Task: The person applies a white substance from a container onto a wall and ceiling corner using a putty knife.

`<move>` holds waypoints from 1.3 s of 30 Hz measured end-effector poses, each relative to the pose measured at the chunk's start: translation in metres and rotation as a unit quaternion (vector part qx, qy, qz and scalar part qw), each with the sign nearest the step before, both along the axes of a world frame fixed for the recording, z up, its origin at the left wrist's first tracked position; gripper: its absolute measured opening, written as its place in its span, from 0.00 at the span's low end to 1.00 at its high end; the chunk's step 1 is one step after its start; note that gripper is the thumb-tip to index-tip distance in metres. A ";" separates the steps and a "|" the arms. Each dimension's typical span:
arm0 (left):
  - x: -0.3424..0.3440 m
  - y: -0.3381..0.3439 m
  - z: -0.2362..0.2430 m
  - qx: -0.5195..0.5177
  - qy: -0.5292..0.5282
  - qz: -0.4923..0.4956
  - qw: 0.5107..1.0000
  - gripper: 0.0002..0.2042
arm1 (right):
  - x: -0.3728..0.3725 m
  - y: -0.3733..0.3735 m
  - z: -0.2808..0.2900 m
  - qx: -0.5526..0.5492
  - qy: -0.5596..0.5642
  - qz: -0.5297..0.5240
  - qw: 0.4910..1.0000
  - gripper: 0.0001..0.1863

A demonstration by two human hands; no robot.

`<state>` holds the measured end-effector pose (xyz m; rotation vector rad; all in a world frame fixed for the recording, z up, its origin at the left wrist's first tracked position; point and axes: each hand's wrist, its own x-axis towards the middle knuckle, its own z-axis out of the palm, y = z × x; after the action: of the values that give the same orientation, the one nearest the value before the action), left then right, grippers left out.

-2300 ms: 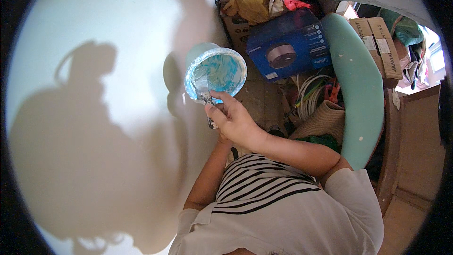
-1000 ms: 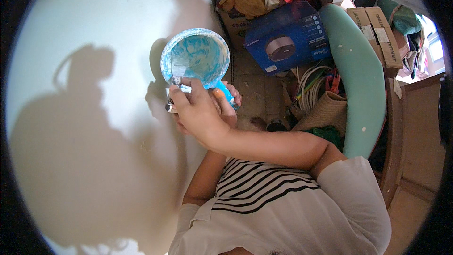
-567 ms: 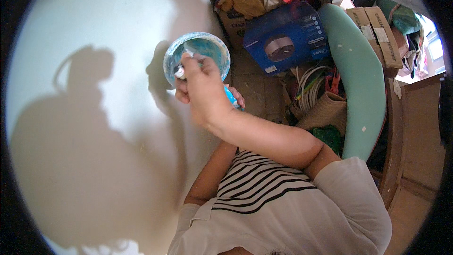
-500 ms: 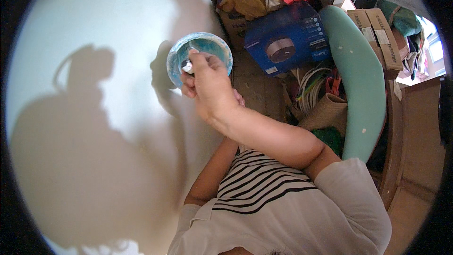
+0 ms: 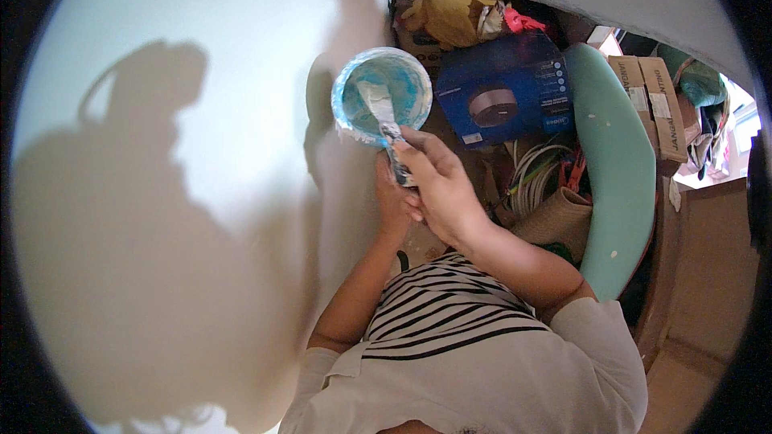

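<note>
A round tub [image 5: 422, 79], smeared inside and along its rim with white and blue-green paste, is held up beside the wall. My left hand [image 5: 392, 197] is under its near side, fingers curled around the tub's lower part; the grip itself is partly hidden behind my right hand. Between the thumb and fingers of my right hand [image 5: 438, 173] is the dark, paste-stained handle of a putty knife [image 5: 376, 102]. Its pale, coated blade points away from me into the tub's mouth.
The pale wall [image 5: 161, 273] rises close on my left, carrying my shadow. Ahead to the right are a blue box [image 5: 515, 68], a yellow bundle [image 5: 458, 16], coiled cables [image 5: 531, 181], a rolled brown mat [image 5: 563, 213], a long green padded piece [image 5: 615, 169] and cardboard cartons [image 5: 647, 100].
My right hand has drawn back toward me, lifting the putty knife so that its blade and handle show. The tub now appears farther right, and my left hand has come into clearer sight.
</note>
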<state>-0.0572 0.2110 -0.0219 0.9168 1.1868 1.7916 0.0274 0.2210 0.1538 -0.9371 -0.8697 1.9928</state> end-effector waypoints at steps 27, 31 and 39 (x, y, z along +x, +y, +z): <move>-0.029 -0.033 0.084 -0.137 0.455 0.029 0.879 0.14 | 0.082 0.084 -0.039 0.464 -0.425 -0.020 0.777 0.14; -0.029 -0.035 0.099 -0.175 0.406 -0.016 0.897 0.16 | 0.086 0.079 -0.026 0.454 -0.434 0.015 0.778 0.14; -0.040 -0.036 0.111 -0.218 0.370 -0.090 0.898 0.19 | 0.096 0.100 -0.011 0.590 -0.430 0.070 0.679 0.12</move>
<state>-0.0973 0.1747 0.0888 1.4233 1.8026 0.9530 0.1230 0.3209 0.1433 -0.9086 -2.3676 0.5325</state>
